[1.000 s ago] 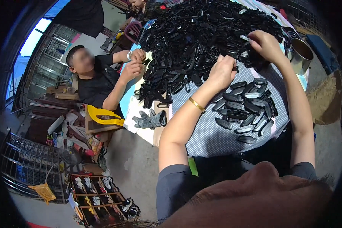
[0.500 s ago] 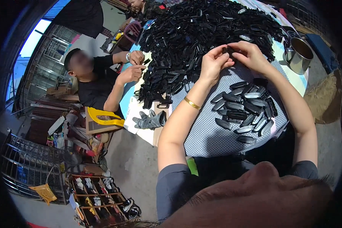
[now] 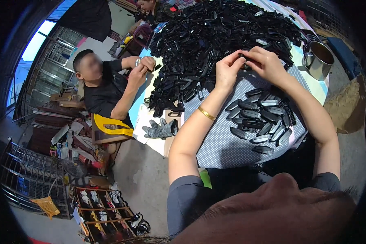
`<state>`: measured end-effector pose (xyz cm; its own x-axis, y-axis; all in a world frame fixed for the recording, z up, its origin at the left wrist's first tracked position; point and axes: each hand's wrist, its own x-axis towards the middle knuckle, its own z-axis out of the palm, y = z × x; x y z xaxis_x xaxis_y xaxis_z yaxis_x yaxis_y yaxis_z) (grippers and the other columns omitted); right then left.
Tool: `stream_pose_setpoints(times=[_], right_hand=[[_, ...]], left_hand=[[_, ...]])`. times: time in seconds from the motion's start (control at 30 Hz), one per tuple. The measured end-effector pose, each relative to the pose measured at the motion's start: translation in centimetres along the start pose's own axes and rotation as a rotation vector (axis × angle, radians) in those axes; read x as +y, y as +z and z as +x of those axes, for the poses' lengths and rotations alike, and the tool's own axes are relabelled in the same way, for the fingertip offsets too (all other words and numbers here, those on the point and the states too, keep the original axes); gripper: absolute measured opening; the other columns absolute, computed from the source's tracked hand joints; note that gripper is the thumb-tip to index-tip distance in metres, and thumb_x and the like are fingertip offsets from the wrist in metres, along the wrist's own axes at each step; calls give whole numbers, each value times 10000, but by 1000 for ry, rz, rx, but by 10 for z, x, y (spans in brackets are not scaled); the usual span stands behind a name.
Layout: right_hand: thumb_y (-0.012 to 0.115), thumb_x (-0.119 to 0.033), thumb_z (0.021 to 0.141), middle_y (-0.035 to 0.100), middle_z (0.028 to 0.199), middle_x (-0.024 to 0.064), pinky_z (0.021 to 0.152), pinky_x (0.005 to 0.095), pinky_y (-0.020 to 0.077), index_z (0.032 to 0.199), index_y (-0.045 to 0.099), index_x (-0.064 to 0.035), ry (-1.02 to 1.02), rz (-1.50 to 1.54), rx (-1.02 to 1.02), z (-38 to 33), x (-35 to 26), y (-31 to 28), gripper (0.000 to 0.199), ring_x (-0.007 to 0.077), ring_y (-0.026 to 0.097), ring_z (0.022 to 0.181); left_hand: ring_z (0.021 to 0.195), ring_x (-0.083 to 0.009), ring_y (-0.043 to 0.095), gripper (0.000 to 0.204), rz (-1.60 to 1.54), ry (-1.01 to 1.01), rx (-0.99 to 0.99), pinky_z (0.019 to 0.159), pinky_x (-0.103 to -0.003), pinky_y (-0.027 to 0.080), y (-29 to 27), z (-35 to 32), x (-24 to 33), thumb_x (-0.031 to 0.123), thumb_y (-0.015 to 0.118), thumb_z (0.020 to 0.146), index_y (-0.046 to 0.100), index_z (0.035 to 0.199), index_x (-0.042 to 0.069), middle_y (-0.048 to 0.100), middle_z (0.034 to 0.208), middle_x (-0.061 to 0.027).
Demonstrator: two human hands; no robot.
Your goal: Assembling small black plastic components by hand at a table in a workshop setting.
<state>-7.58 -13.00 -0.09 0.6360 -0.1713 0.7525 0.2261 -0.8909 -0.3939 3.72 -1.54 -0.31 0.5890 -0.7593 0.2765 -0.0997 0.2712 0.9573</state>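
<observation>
My left hand [image 3: 227, 74] and my right hand [image 3: 270, 65] meet over the near edge of a big heap of black plastic parts [image 3: 215, 32]. Between their fingertips they pinch one small black plastic part [image 3: 241, 55], mostly covered by the fingers. Both hands are closed on it. Closer to me, on a grey dotted cloth [image 3: 213, 144], lies a smaller group of elongated black parts [image 3: 248, 114], several with grey shiny faces. My forearms pass on either side of this group.
A metal mug [image 3: 323, 61] stands at the table's right edge. To the left lie a grey glove [image 3: 162, 129] and a yellow plastic piece [image 3: 110, 125] near the table. Across the left side sits a co-worker [image 3: 105, 89], handling a small black part. Another person [image 3: 160, 12] is farther back.
My hands have shifted slightly, and my right fingers are more bent around the small part. The co-worker's head has lifted and their hands have drawn together.
</observation>
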Motion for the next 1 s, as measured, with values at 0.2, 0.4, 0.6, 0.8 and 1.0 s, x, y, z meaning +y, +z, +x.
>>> stream_pose_setpoints(times=[0.2, 0.4, 0.6, 0.8, 1.0], right_hand=[[701, -248, 707, 590, 765, 81, 572, 267, 446, 894, 579, 13, 280, 202, 59, -2, 10, 14, 344, 145, 540, 581], [655, -184, 752, 522, 623, 31, 503, 249, 370, 865, 588, 31, 376, 366, -179, -2, 2, 7, 252, 55, 448, 589], [672, -264, 718, 574, 648, 106, 538, 311, 415, 845, 612, -3, 199, 59, -246, 4, 3, -22, 296, 183, 541, 589], [736, -232, 584, 608, 738, 168, 641, 376, 466, 777, 600, -11, 513, -516, -523, -1, 49, -72, 324, 325, 591, 726], [761, -152, 494, 600, 821, 189, 667, 381, 464, 826, 574, 15, 401, -293, -621, -5, 52, -51, 417, 331, 586, 785]], left_hand=[[836, -118, 569, 238, -160, 8, -48, 759, -230, 451, 1, 3, 6, 49, 538, 832, 570, 1051, -37, 618, 945, -80], [875, -147, 575, 238, -96, 60, -179, 814, -256, 438, -4, 0, 15, 90, 524, 858, 556, 1055, -38, 613, 969, -110], [772, -116, 588, 202, -12, 69, -178, 725, -233, 466, 4, 2, 19, 49, 531, 830, 591, 1004, -33, 637, 868, -79], [663, -160, 607, 240, 697, 184, -314, 627, -255, 478, 5, -7, -4, 132, 655, 715, 618, 922, 15, 635, 784, -122], [708, -230, 598, 230, 833, 196, -657, 651, -312, 465, 10, -12, -8, 238, 619, 763, 651, 855, 30, 630, 789, -139]])
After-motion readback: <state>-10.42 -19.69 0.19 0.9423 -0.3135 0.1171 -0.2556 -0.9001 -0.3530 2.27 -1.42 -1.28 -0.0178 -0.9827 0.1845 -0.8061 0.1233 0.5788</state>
